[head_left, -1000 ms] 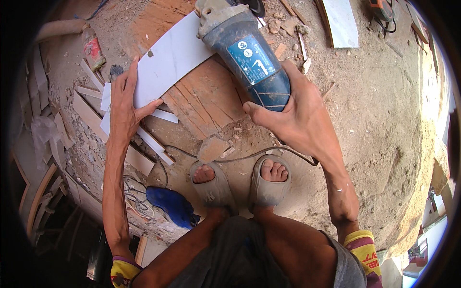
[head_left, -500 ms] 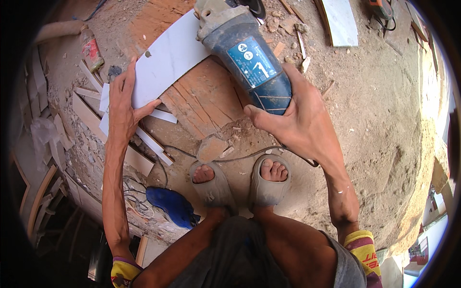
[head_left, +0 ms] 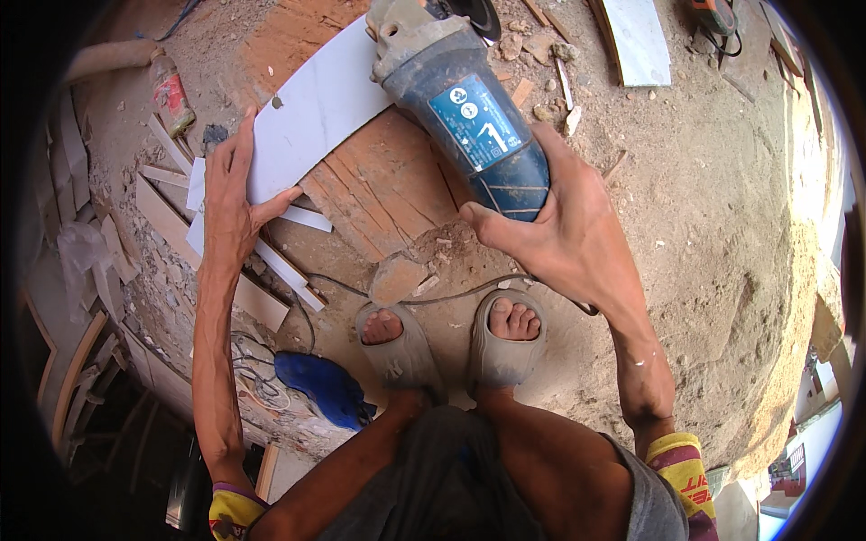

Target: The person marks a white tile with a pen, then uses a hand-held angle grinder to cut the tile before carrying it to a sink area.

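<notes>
My left hand (head_left: 232, 192) grips the near-left end of a white, marble-look tile (head_left: 316, 104) with one curved edge, its fingers and thumb on the edges. The tile lies over a cracked reddish wooden board (head_left: 379, 189). My right hand (head_left: 568, 216) is wrapped round the rear of a blue angle grinder (head_left: 483, 131), thumb on its near side. The grinder's grey head covers the tile's far-right end, and a dark disc (head_left: 478, 18) shows beyond it. A cable (head_left: 465, 293) runs from near my right wrist across the dusty ground in front of my sandaled feet.
Cut tile strips (head_left: 293, 279) and a plastic bottle (head_left: 171, 99) lie at left. A blue object (head_left: 320, 383) with cords is by my left foot. Another tile piece (head_left: 636, 41) and an orange-and-black tool (head_left: 708, 13) sit at the back right. Rubble (head_left: 541, 50) is scattered around.
The grinder and my right hand have shifted slightly down and to the right. The tile and my left hand have edged very slightly left. Both grips are unchanged.
</notes>
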Available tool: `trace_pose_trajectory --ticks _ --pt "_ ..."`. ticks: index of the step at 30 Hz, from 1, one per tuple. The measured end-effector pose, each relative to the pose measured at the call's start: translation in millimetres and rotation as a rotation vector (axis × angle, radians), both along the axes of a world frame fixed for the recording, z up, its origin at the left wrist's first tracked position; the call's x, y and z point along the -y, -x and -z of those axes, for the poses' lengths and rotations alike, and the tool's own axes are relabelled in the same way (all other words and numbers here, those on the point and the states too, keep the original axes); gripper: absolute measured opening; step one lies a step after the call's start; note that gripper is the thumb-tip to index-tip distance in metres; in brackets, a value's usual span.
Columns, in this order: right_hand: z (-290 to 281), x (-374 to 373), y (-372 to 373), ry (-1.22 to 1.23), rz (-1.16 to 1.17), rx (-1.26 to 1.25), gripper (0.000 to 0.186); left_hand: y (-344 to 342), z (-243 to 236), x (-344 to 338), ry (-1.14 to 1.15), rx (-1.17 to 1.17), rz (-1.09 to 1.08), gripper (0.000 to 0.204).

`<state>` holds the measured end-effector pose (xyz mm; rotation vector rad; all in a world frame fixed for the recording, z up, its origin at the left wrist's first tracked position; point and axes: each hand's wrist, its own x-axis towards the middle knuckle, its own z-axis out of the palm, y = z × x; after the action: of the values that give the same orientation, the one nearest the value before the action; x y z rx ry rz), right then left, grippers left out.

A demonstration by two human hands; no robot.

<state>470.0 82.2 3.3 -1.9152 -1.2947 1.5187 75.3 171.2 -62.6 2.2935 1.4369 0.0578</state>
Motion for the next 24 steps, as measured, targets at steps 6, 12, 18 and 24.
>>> trace_pose_trajectory --ticks 6,12,18,24 --pt "-3.3 0.0 -0.9 0.028 0.011 0.0 0.071 -1.8 -1.2 -2.0 0.01 0.009 0.002 0.123" --pt "-2.6 2.5 0.2 0.043 0.015 -0.015 0.073 0.1 0.4 0.6 -0.015 0.004 0.012 0.123" --pt "-5.9 0.1 -1.2 0.079 0.009 -0.008 0.074 -0.7 -0.8 -1.2 0.006 0.007 0.003 0.123" --pt "-4.2 2.3 -1.9 0.07 0.005 -0.001 0.072 -1.6 -1.2 -1.4 -0.006 0.004 0.012 0.122"
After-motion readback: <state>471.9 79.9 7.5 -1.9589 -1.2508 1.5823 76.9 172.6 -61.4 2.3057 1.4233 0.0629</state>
